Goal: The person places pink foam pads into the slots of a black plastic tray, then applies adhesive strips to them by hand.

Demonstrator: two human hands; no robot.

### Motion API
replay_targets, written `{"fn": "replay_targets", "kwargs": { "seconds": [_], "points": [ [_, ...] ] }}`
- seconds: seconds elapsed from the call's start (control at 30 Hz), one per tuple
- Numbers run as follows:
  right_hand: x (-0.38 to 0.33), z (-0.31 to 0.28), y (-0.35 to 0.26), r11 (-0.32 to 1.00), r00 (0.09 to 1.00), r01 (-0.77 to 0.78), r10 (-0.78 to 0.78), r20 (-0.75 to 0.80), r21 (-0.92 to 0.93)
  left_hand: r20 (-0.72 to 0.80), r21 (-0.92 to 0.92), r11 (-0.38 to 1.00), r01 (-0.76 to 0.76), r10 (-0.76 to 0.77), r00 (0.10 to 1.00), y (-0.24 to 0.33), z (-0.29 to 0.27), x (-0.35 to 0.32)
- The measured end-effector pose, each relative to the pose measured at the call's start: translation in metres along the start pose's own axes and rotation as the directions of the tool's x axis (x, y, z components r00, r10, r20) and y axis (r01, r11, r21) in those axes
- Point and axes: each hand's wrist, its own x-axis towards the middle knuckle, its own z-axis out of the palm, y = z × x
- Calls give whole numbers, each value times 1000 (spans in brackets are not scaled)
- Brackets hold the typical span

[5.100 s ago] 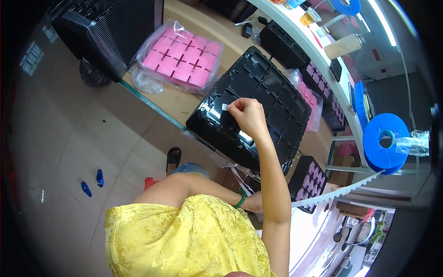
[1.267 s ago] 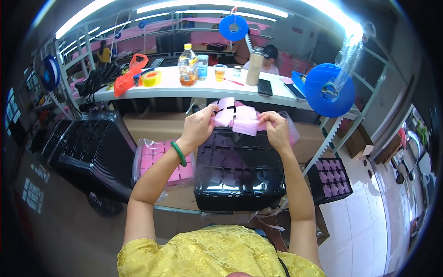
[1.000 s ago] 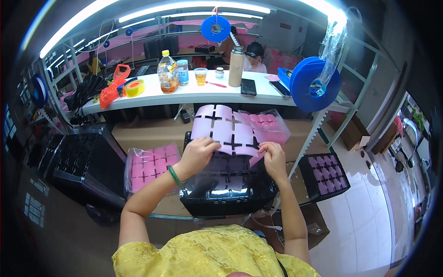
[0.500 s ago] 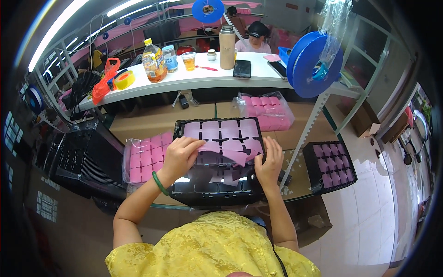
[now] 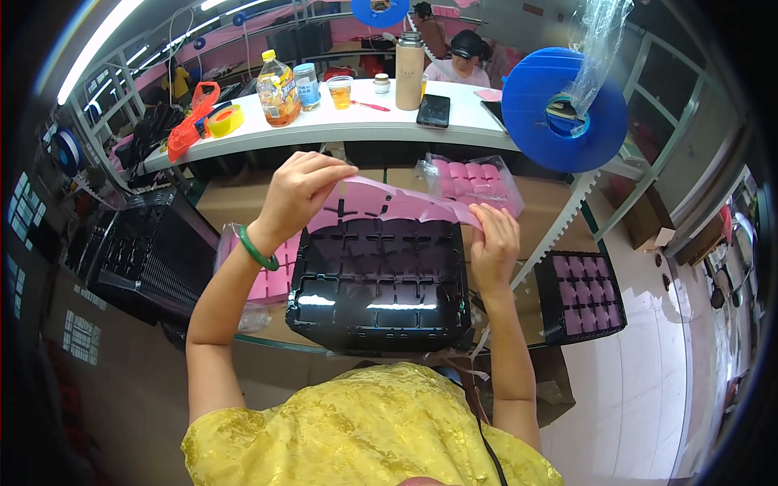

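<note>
**Holding the Pink Sheet Flat Over the Tray**

Left hand (image 5: pixel 296 190): up high, thumb and fingers pinching the left edge of the pink sheet (image 5: pixel 389 202). Right hand (image 5: pixel 494 243): a bit lower, fingers curled and pinching the right edge. Pink sheet: thin and bendy, with cross-shaped cuts, up in the air between both hands, just above the far side of the black tray (image 5: pixel 381 283). Not touching the tray on the left; on the right, too close to tell. Looks tilted, left side higher than right.

Black tray: right in front, on the low glass shelf, full of square pockets, shiny and bare where it shows.

Probably best done like this:
- Pinch softly. Looks easy to tear at the cuts.
- Bring both hands to the same height, so no corner hangs down.
- Pull the sheet gently tight, so no sag in the middle.
- Line up the cuts with the walls between the pockets.
- Look down the near edge to check for straightness.

Nearby: a clear bag of pink pieces (image 5: pixel 478 178) just behind the tray, another pink bag (image 5: pixel 267 279) on the left, a stack of black trays (image 5: pixel 142 251) further left, a big blue reel (image 5: pixel 563 109) up on the right. Mind the elbows near those.
</note>
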Motion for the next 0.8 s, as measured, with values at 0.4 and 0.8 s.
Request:
{"fn": "replay_targets", "kwargs": {
  "seconds": [0.4,0.8],
  "points": [
    [-83,-28,-20,985,921,138,-166,353,104,266,-56,949,311,-286,920,46,7,-136],
    [-105,-31,-17,997,905,40,-64,420,65,264,-100,925,368,-332,906,66,25,-150]
  ]
}}
